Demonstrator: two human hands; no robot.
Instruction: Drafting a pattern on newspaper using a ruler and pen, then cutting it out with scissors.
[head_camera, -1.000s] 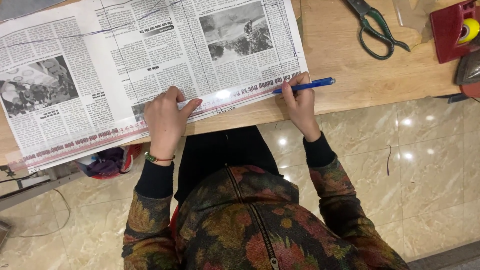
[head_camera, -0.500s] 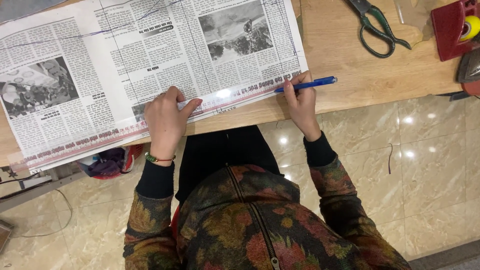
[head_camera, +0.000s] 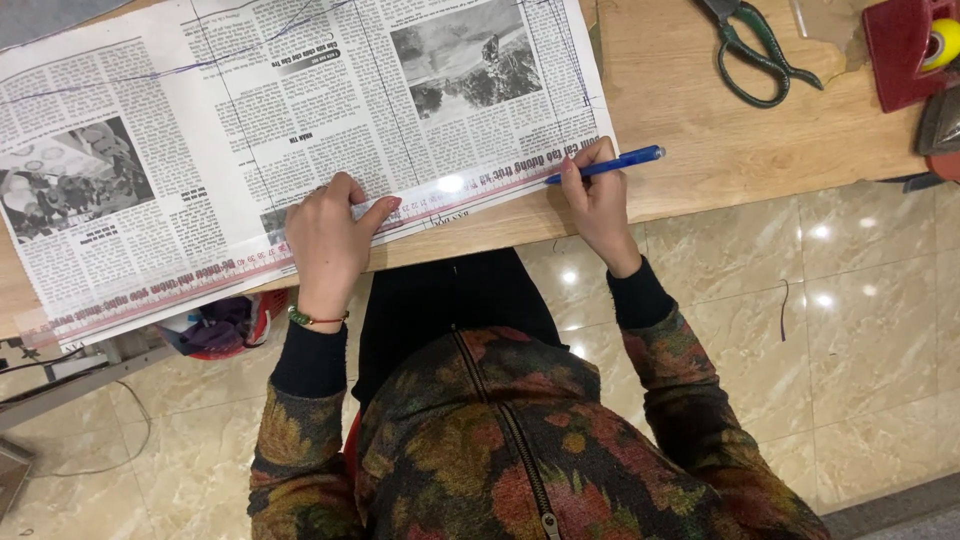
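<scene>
Left hand (head_camera: 330, 235) lies flat with fingers pressed down on a clear ruler (head_camera: 300, 255), pinning it along the lower edge of a sheet of newspaper (head_camera: 250, 120). From where I watch through the head camera, the only view, the right hand (head_camera: 598, 195) pinches a blue pen (head_camera: 605, 165) with its tip at the ruler's right end, near the paper's lower right corner.

Several thin pen lines already cross the newspaper, some running top to bottom and some slanting along the upper part, so I judge much of the marking out is done. I cannot tell how much of the line along the ruler is drawn, since glare on the ruler hides it. Nothing on the sheet looks cut.

Farther right on the wooden table (head_camera: 720, 150) lie green-handled scissors (head_camera: 755, 50), untouched, beside a red holder (head_camera: 910, 50) with a yellow roll. Below the table edge I see glossy floor tiles and the person's patterned jacket.
</scene>
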